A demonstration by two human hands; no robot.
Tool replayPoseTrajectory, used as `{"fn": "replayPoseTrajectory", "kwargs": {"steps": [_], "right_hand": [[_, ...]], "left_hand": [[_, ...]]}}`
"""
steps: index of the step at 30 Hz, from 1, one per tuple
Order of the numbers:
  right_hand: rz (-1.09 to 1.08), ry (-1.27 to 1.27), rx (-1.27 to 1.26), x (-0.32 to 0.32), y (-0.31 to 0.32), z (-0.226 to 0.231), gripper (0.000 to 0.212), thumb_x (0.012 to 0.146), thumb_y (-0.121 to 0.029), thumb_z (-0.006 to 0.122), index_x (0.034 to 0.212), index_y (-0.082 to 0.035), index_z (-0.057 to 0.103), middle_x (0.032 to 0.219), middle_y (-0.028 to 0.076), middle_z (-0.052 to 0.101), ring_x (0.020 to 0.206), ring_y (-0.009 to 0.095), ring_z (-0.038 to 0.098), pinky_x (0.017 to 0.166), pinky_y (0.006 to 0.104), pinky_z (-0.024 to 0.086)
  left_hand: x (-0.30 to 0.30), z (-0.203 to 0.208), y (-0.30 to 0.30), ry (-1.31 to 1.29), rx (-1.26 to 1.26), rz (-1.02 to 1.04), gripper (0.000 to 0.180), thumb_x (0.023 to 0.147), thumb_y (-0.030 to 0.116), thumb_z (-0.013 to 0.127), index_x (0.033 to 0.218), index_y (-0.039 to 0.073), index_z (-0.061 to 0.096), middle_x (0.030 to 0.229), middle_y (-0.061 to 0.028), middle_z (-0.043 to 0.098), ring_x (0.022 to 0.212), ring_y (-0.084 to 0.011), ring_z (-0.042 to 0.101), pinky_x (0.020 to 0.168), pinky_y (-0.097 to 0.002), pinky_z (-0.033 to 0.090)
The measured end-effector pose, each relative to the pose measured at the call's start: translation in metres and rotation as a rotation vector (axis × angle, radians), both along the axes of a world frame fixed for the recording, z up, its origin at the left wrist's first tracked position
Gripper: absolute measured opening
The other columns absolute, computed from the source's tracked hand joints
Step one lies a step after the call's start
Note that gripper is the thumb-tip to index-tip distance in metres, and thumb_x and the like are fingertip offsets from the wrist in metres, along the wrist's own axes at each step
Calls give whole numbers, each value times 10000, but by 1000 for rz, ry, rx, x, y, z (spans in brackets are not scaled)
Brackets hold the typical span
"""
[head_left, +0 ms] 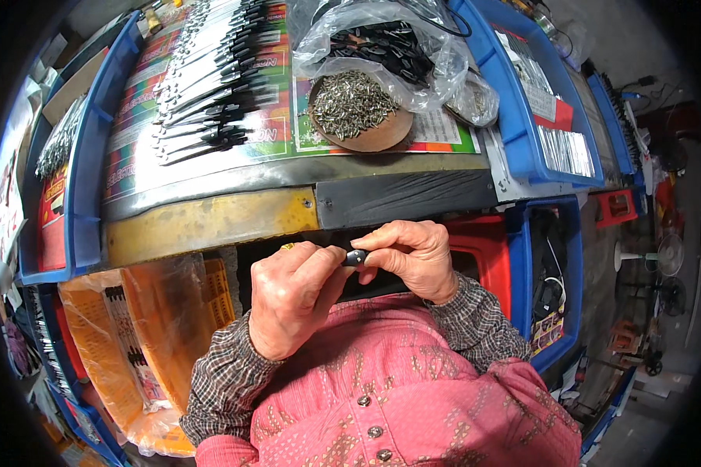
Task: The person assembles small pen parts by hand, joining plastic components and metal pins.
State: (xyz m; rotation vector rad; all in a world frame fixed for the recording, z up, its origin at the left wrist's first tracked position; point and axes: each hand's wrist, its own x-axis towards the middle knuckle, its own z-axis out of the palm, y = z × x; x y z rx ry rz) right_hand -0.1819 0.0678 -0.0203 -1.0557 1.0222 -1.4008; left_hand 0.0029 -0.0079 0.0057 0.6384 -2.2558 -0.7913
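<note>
In front of my chest, just off the bench edge, both hands meet at a small black handle piece (pixel 356 258) with shiny metal dots on it. My left hand (pixel 294 289) is closed around its left end, covering most of it. With thumb and forefinger pinched together, my right hand (pixel 414 255) grips the right end. Whether a rivet is also between those fingertips is too small to tell. Beyond the hands, a heap of small metal rivets (pixel 352 103) lies on a round brown tray (pixel 378 138). Behind it, an open clear plastic bag (pixel 452 58) holds black handle pieces (pixel 385 48).
Overlapping black-handled thin metal tools (pixel 210 101) line the bench's left half. Blue bins stand left (pixel 86 187) and right (pixel 514 101); another blue bin (pixel 572 303) sits lower right. A yellow plastic-lined crate (pixel 163 335) is below left, near a red stool (pixel 487 249).
</note>
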Motion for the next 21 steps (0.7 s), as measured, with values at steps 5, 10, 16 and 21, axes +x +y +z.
{"fn": "replayPoseTrajectory", "kwargs": {"steps": [5, 10, 16, 21], "right_hand": [[-15, 23, -4, 1, -3, -1, 174, 878, 24, 658, 1051, 44, 673, 922, 116, 698, 745, 134, 677, 656, 241, 576], [-29, 71, 46, 3, -5, 2, 177, 887, 37, 645, 1062, 41, 668, 906, 102, 697, 733, 118, 668, 654, 233, 566], [-51, 159, 173, 9, -3, 19, 100, 920, -60, 640, 979, 21, 645, 840, 46, 679, 699, 66, 626, 622, 209, 531], [-102, 236, 212, 17, -11, 28, 50, 923, -49, 619, 915, -2, 634, 766, 7, 636, 678, 54, 615, 569, 204, 516]], "left_hand": [[-2, -3, 1, 17, 0, 57, 217, 691, 16, 751, 871, 36, 633, 675, -78, 561, 566, -248, 561, 509, -356, 451], [-1, -7, 0, 33, -41, 83, 222, 686, 3, 743, 878, 38, 637, 673, -81, 557, 567, -249, 565, 502, -362, 454], [-4, -6, -2, 22, -80, -6, 221, 705, 27, 754, 895, 12, 642, 695, -101, 596, 594, -263, 613, 530, -357, 486], [0, -4, -7, -3, -120, -7, 242, 710, 52, 760, 920, 26, 642, 691, -85, 587, 586, -254, 603, 525, -360, 484]]}}
